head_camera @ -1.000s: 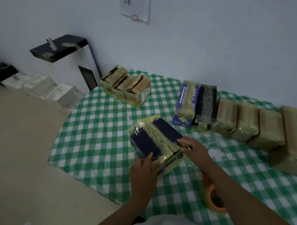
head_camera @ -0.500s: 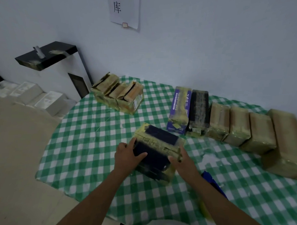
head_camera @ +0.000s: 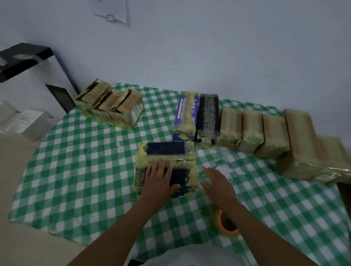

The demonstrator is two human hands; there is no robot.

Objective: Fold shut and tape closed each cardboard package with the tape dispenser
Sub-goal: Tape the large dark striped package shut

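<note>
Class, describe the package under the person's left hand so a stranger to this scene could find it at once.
Start at the green checked tablecloth and find the row of taped packages along the wall. Just in front of the row's left end lies the dark blue package, with the left hand resting flat on it. Unlike its neighbours, it lies crosswise, outside the row.

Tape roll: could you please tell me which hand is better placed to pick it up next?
Probably the right hand: it is open and free, the tape roll beside its forearm; the left hand presses the dark package.
</note>
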